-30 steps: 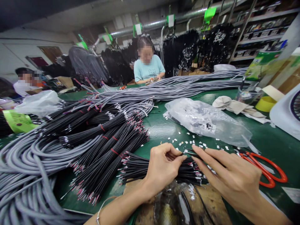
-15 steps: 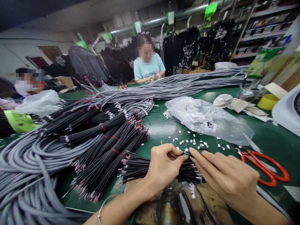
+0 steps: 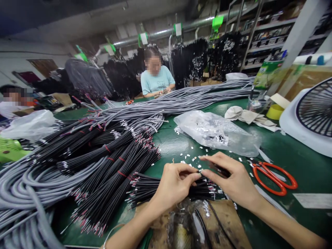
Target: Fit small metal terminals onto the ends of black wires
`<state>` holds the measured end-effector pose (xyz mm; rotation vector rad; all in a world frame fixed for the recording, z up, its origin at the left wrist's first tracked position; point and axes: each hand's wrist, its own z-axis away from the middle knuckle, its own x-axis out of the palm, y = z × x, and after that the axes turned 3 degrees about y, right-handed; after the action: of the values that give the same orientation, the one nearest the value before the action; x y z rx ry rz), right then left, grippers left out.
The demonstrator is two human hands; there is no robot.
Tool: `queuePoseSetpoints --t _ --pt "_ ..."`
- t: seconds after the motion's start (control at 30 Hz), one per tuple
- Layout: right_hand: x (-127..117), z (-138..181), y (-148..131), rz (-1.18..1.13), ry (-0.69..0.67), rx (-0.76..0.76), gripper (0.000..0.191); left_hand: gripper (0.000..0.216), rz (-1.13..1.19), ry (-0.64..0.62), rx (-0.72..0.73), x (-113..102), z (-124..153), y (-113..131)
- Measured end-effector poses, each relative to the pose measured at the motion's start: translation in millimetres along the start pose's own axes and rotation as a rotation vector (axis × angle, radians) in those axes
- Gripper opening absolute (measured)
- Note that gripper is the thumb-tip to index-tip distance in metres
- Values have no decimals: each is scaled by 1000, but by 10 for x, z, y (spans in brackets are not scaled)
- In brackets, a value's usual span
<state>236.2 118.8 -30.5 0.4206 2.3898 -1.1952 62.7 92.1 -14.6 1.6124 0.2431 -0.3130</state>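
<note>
My left hand [image 3: 177, 180] is closed in a pinch on the end of a thin black cable [image 3: 199, 172], of which only a small part shows. At that end the tip of my right thumb comes close; whether it touches is unclear. My right hand [image 3: 230, 178] has thumb and index finger apart, while its other fingers curl round something dark I cannot make out. Under both hands lies a bundle of short black cables [image 3: 145, 186] with stripped red and white ends. Small silvery pieces [image 3: 193, 159] are scattered just beyond my fingers.
Red-handled scissors [image 3: 275, 176] lie right of my hand. A worn brown board [image 3: 225, 224] with a taped-down lump is nearest me. Black cable bundles [image 3: 111, 180] and grey cables [image 3: 23, 193] fill the left. Beyond are a plastic bag [image 3: 218, 133], a fan [image 3: 311, 117] and a seated co-worker [image 3: 158, 79].
My right index finger has lifted away from the cable end and the right hand has turned more upright. My left hand keeps its pinch. The whole view has shifted slightly to the right.
</note>
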Motion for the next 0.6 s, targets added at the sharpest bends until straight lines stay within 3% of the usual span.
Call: queuePoseSetpoints --t 0.1,0.3,0.6 --pt "32 -4 -13 -107 -59 -35 9 16 -11 -62 10 -26 -17 12" --pt "97 -19 18 -162 -75 11 9 19 42 -147 -49 -40 -39 27" --pt "206 3 5 -223 -182 211 25 14 -25 36 -13 30 -20 -36"
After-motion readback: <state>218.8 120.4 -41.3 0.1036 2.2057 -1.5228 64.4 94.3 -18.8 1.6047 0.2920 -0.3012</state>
